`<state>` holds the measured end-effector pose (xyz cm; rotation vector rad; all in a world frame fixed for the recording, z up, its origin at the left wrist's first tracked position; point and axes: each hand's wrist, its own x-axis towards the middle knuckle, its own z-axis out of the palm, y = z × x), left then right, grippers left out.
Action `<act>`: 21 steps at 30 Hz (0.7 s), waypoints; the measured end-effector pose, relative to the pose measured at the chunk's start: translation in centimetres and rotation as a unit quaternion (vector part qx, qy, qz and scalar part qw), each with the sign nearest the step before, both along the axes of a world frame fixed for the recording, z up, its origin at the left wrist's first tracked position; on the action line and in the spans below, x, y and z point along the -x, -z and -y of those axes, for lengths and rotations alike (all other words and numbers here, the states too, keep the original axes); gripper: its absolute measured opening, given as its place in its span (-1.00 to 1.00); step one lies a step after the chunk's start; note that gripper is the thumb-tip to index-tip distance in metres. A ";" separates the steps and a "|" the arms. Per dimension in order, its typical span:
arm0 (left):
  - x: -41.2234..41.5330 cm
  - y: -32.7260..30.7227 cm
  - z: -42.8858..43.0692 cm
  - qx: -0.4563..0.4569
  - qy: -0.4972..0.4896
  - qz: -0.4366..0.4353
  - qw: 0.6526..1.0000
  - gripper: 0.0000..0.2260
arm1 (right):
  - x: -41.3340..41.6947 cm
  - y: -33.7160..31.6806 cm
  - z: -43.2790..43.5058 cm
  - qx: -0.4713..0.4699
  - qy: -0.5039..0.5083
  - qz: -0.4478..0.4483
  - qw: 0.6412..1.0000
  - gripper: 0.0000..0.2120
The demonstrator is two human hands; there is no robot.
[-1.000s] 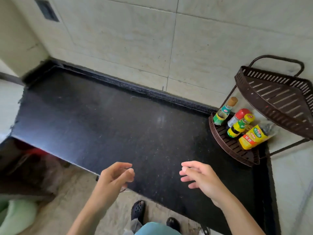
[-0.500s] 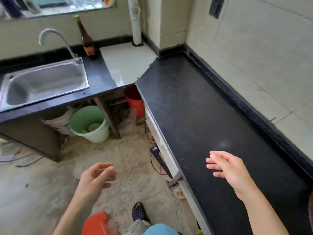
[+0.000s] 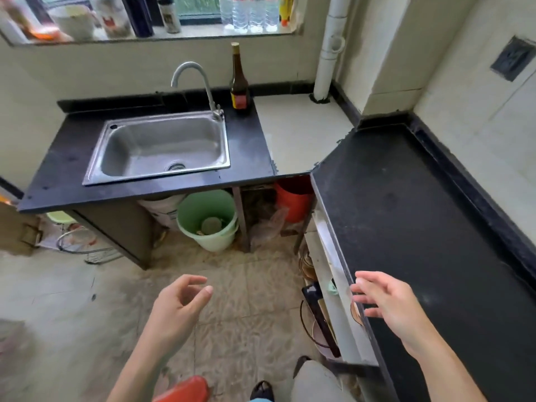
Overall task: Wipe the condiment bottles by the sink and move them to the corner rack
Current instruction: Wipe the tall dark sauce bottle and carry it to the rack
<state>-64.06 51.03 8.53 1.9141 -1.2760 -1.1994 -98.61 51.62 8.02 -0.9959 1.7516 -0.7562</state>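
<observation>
A tall dark glass bottle (image 3: 239, 82) with a red label and a gold cap stands upright on the black counter, just right of the tap (image 3: 203, 85) behind the steel sink (image 3: 162, 146). My left hand (image 3: 179, 309) hovers over the floor at the bottom centre, fingers curled apart and holding nothing. My right hand (image 3: 388, 303) is spread open over the front edge of the long black counter (image 3: 420, 227) on the right. Both hands are far from the bottle. The corner rack is out of view.
A green bucket (image 3: 207, 219) and an orange bucket (image 3: 293, 198) sit under the sink counter. A white tiled corner surface (image 3: 301, 132) lies between the two counters. Jars and bottles line the window sill (image 3: 203, 31). Pans and a board stand under the right counter.
The view has swung left from the corner rack and its small bottles to the sink, now centred. Both empty hands stayed in front of me, the right one now at the counter's edge.
</observation>
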 end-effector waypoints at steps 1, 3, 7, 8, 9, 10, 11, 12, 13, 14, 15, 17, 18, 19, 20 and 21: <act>-0.2 0.5 0.7 -0.012 0.010 0.004 1.000 -0.90 | -0.2 0.2 1.3 -0.006 -0.006 -0.002 1.000 -0.82; -0.7 1.3 2.5 -0.041 0.025 0.000 0.999 -0.90 | -0.5 0.7 4.1 -0.013 -0.014 -0.002 1.000 -0.81; -2.0 2.3 8.2 -0.068 0.029 0.013 0.997 -0.88 | -1.1 1.7 11.5 -0.012 -0.025 -0.001 1.000 -0.81; -2.2 2.2 10.0 -0.062 0.016 0.013 0.998 -0.88 | -1.2 1.9 13.8 -0.009 -0.032 -0.001 0.999 -0.80; -2.5 2.1 11.8 -0.053 0.000 0.009 0.999 -0.89 | -1.4 2.0 16.1 -0.006 -0.040 0.000 0.999 -0.80; -2.5 1.8 13.7 -0.041 -0.017 0.005 0.999 -0.90 | -1.6 2.0 18.5 -0.003 -0.047 0.001 0.999 -0.79; -2.5 1.3 15.6 -0.025 -0.031 -0.001 0.999 -0.92 | -1.9 1.9 20.8 0.001 -0.054 0.001 0.999 -0.79; -2.4 0.7 17.4 -0.010 -0.040 -0.010 0.999 -0.94 | -2.3 1.8 23.1 0.009 -0.061 0.001 0.998 -0.79; -2.1 0.1 19.1 0.003 -0.045 -0.023 0.999 -0.94 | -2.8 1.6 25.3 0.017 -0.071 0.002 0.997 -0.78; -1.9 -0.3 20.8 0.011 -0.047 -0.035 0.998 -0.94 | -3.5 1.5 27.5 0.023 -0.084 0.005 0.996 -0.78; -1.8 -0.5 22.3 0.013 -0.046 -0.043 0.998 -0.93 | -4.2 1.5 29.6 0.024 -0.099 0.008 0.995 -0.78; -1.6 -0.3 24.5 -0.002 -0.043 -0.037 0.998 -0.91 | -5.4 1.6 33.3 0.009 -0.137 0.004 0.990 -0.78; -1.8 0.0 25.2 -0.015 -0.043 -0.032 0.998 -0.91 | -5.9 1.6 34.8 -0.002 -0.158 0.000 0.987 -0.78; -2.0 0.2 25.8 -0.027 -0.048 -0.030 0.998 -0.91 | -6.4 1.7 36.1 -0.009 -0.176 -0.001 0.984 -0.79; -2.3 0.2 26.5 -0.038 -0.054 -0.027 0.997 -0.91 | -6.8 1.7 37.5 -0.014 -0.187 0.001 0.982 -0.80; -2.6 0.4 27.2 -0.046 -0.060 -0.025 0.997 -0.91 | -7.0 1.7 38.8 -0.018 -0.190 0.001 0.982 -0.80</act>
